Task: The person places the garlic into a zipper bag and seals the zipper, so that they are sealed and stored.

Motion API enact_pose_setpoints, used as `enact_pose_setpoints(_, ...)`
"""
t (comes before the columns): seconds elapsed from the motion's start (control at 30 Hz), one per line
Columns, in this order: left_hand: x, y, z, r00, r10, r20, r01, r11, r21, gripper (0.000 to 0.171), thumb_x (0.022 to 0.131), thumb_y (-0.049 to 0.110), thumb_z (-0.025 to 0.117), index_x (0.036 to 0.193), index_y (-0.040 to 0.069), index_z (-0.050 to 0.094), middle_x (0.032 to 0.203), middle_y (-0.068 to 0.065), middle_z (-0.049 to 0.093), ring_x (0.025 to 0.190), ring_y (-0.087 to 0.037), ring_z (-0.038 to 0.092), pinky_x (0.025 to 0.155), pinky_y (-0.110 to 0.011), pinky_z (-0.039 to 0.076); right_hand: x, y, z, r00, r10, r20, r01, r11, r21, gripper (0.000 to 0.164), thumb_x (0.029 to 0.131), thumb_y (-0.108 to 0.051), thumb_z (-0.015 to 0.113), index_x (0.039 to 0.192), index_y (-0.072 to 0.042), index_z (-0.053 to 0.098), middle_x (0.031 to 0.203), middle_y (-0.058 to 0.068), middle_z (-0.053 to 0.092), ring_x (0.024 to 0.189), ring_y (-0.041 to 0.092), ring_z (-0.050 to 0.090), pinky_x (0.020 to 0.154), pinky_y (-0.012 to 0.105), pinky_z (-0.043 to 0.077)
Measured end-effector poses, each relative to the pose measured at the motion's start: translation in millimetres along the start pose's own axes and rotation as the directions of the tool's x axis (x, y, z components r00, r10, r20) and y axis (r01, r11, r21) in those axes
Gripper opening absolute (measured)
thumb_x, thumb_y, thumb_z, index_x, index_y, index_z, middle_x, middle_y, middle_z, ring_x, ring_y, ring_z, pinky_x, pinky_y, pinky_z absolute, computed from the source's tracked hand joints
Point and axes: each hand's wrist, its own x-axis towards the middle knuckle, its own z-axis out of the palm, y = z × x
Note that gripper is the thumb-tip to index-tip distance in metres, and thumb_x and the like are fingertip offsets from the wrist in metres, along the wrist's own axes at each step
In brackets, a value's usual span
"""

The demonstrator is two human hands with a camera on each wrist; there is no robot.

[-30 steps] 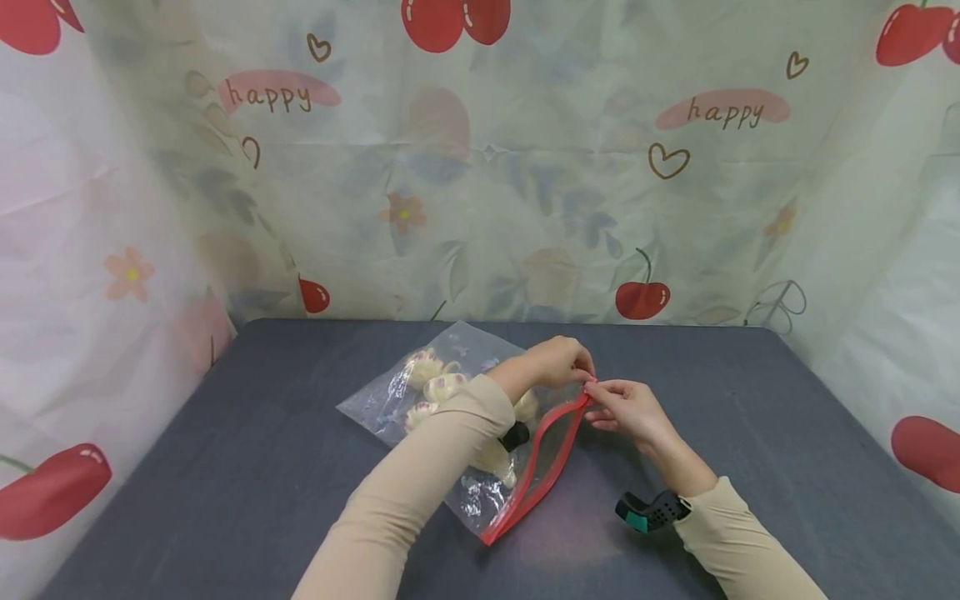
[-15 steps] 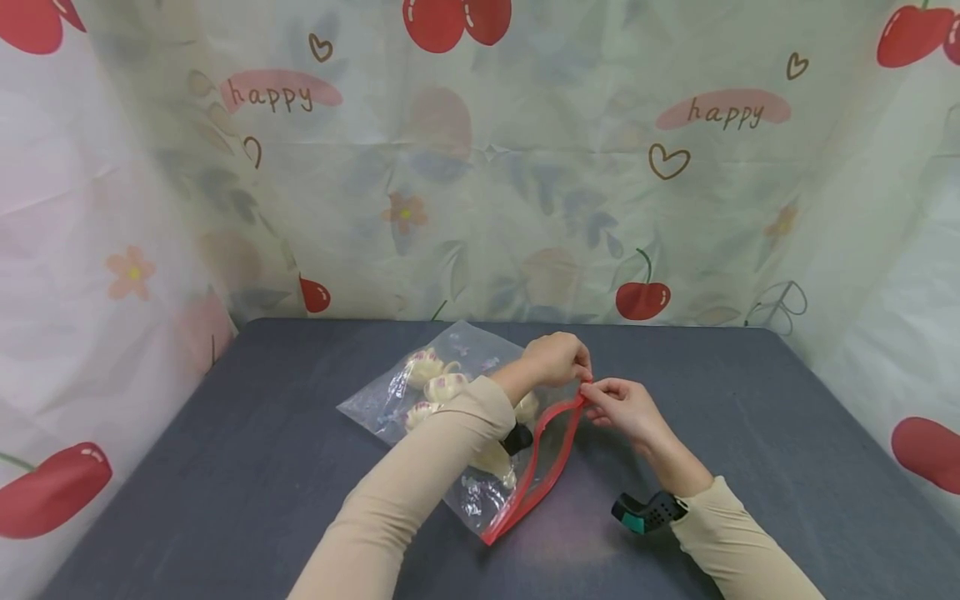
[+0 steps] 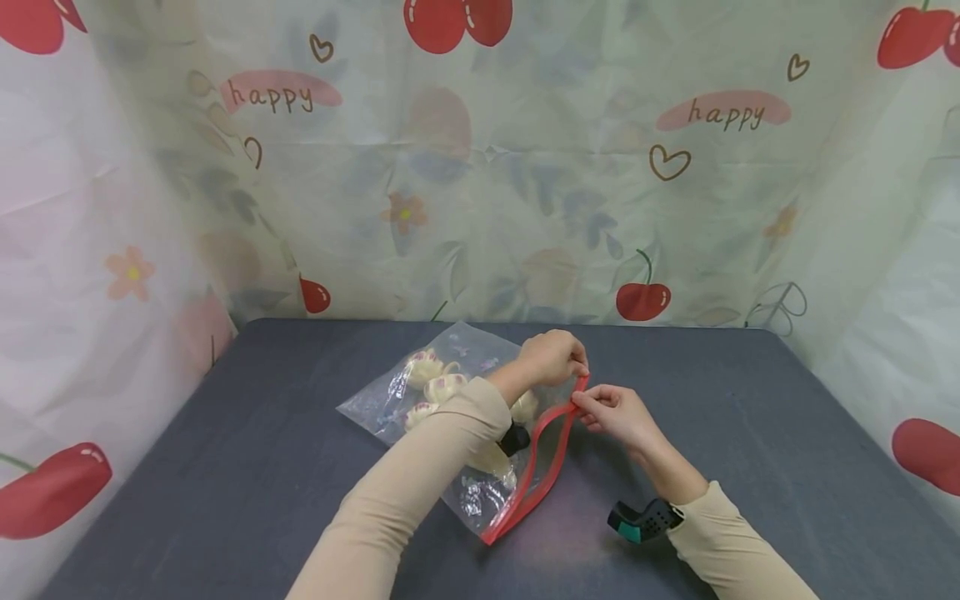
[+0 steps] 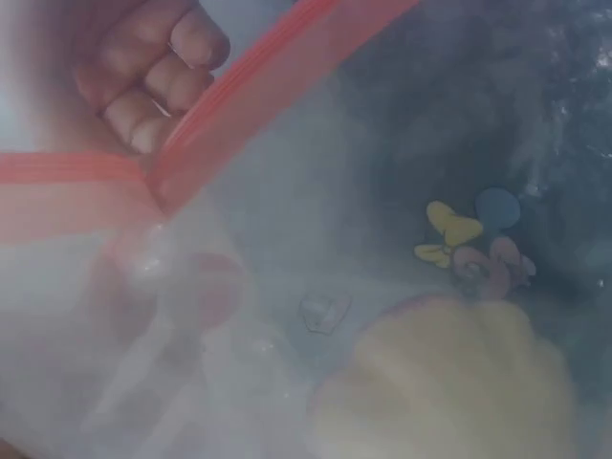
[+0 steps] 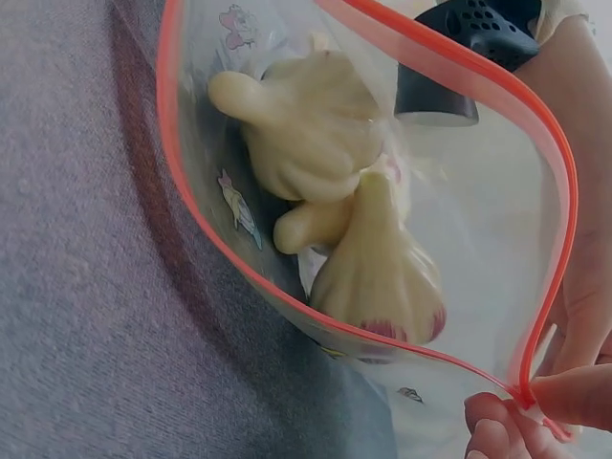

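A clear plastic zip bag [image 3: 465, 343] with a red zip edge [image 3: 546, 482] lies at the table's centre. Several garlic bulbs [image 3: 444, 387] are inside, cream with purplish tips. Through the bag's gaping mouth, the right wrist view shows bulbs [image 5: 378, 277] close up. At the far corner of the zip, my left hand [image 3: 553, 357] grips the red edge; its forearm crosses over the bag and hides part of it. Just nearer to me, my right hand [image 3: 618, 415] pinches the zip between thumb and fingers. The left wrist view looks hazily through plastic at a garlic bulb [image 4: 449, 382].
Beneath the bag is a dark grey table [image 3: 225, 467]. A printed curtain [image 3: 487, 208] with cherries and hearts encloses the back and sides. Black wrist devices sit on both arms, the right one [image 3: 643, 522] hanging just above the table.
My right hand has slid a little along the zip toward me and leftward, away from the far corner. The left hand has shifted slightly left, still gripping the corner. The bag's body stays in place.
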Motion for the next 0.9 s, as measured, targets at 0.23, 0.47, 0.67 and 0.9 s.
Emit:
enact_pose_setpoints(0.23, -0.5, -2.5, -0.7, 1.0, 0.0, -0.009, 0.0, 1.0, -0.006, 0.015, 0.092, 0.032, 0.058, 0.092, 0.023, 0.07, 0.093, 0.01, 0.068, 0.076, -0.007, 0.059, 0.062, -0.022, 0.043, 0.5, 2.8, 4.7, 1.0, 0.007, 0.002, -0.007, 1.0, -0.013, 0.027, 0.092, -0.026, 0.06, 0.094, 0.0, 0.067, 0.075, -0.002, 0.067, 0.072, 0.014, 0.064, 0.07, 0.028, 0.054)
enact_pose_setpoints(0.47, -1.0, -3.1, -0.5, 1.0, 0.005, -0.015, -0.005, 1.0, 0.003, 0.016, 0.091, 0.033, 0.058, 0.093, 0.023, 0.071, 0.093, 0.01, 0.068, 0.076, -0.007, 0.06, 0.063, -0.021, 0.044, -0.7, 3.7, 6.9, 1.0, 0.015, 0.006, -0.015, 1.0, -0.022, 0.026, 0.092, -0.026, 0.059, 0.091, -0.001, 0.067, 0.073, -0.002, 0.066, 0.072, 0.015, 0.063, 0.07, 0.028, 0.053)
enact_pose_setpoints(0.67, -1.2, -4.8, -1.5, 0.999, 0.015, -0.033, -0.016, 1.0, -0.005, 0.017, 0.092, 0.032, 0.058, 0.092, 0.022, 0.071, 0.092, 0.009, 0.069, 0.075, -0.007, 0.06, 0.061, -0.021, 0.043, -1.7, 2.7, 8.6, 1.0, 0.012, 0.021, -0.012, 1.0, -0.022, 0.026, 0.092, -0.026, 0.059, 0.09, -0.001, 0.066, 0.074, -0.001, 0.066, 0.072, 0.015, 0.062, 0.07, 0.028, 0.053)
enact_pose_setpoints(0.9, -1.5, -6.0, -3.0, 0.999, 0.016, -0.038, -0.017, 1.0, -0.019, 0.016, 0.092, 0.031, 0.059, 0.092, 0.022, 0.072, 0.095, 0.009, 0.07, 0.078, -0.008, 0.062, 0.061, -0.021, 0.044, -2.8, 3.2, 11.0, 0.999, 0.01, 0.033, -0.009, 1.0, -0.027, 0.024, 0.092, -0.025, 0.059, 0.088, -0.001, 0.066, 0.075, 0.004, 0.068, 0.071, 0.015, 0.062, 0.07, 0.029, 0.053)
